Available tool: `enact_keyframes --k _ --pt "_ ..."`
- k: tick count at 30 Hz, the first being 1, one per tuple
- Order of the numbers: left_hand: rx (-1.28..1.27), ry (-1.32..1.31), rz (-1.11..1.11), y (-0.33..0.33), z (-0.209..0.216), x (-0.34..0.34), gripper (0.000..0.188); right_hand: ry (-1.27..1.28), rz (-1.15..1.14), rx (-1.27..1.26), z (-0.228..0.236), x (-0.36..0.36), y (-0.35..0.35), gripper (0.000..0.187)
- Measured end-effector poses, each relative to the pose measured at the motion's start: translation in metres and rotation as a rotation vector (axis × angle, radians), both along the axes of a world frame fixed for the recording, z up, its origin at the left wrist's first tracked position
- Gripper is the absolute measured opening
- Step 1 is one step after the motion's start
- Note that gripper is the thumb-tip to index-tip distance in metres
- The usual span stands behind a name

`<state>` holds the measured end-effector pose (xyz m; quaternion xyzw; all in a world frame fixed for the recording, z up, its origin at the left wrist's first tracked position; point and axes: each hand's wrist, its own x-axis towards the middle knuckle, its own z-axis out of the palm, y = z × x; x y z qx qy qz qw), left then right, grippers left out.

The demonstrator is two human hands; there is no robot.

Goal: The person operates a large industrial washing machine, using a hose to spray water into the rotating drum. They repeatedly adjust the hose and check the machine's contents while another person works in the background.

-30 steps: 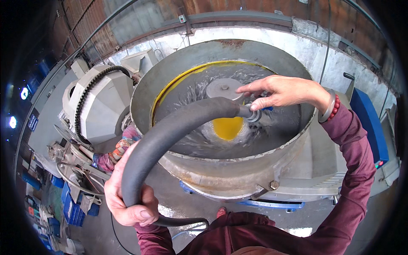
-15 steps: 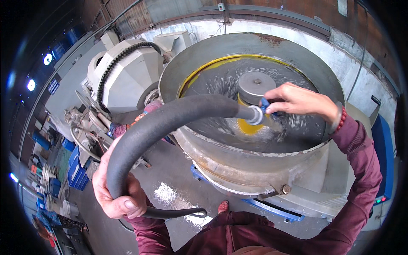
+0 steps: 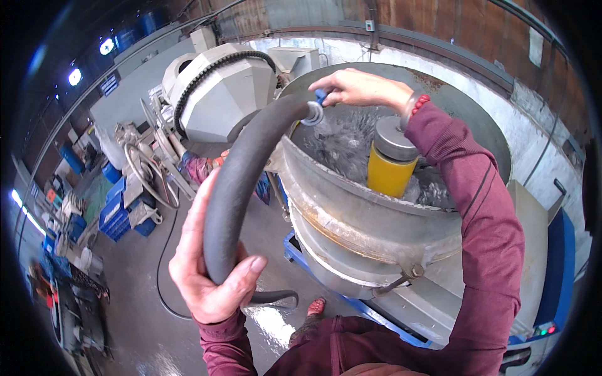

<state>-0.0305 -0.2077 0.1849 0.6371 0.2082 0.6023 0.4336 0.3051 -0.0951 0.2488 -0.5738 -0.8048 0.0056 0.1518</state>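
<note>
A thick dark grey hose [image 3: 235, 178] arches up in front of me. My left hand [image 3: 195, 276] is wrapped round its lower bend, thumb on the near side. At its upper end, my right hand [image 3: 360, 88] pinches a small blue handle [image 3: 320, 96] beside the metal hose fitting [image 3: 313, 114]. This end hangs over the left part of a large round metal tub [image 3: 492, 128]. Churning grey liquid [image 3: 342, 147] fills the tub around a yellow column [image 3: 390, 174] with a grey metal cap [image 3: 395, 139]. Whether liquid leaves the hose is hard to make out.
A faceted pale drum machine [image 3: 229, 94] stands beyond the tub's left side. Another person's patterned sleeve [image 3: 199, 167] shows behind the hose. Blue crates [image 3: 116, 213] and a thin black cable [image 3: 162, 276] lie on the floor at left. A bolt [image 3: 416, 271] juts from the tub's stand.
My right hand has carried the hose end from beside the central column to the tub's left side. More of the yellow column now shows. The view has shifted too.
</note>
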Motion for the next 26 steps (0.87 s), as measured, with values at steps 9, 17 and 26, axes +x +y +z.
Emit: enact_keyframes --k 9,17,26 --pt "0.253 0.098 -0.08 -0.011 0.003 -0.001 0.07 0.342 0.039 -0.009 -0.005 0.02 -0.043 0.035" --pt "0.835 0.207 -0.193 -0.008 -0.001 0.026 0.086 0.032 -0.036 0.396 0.008 0.066 -0.061 0.036" --pt "0.753 0.034 0.34 0.054 -0.043 -0.034 0.071 -0.084 0.086 0.719 0.067 -0.036 0.045 0.04"
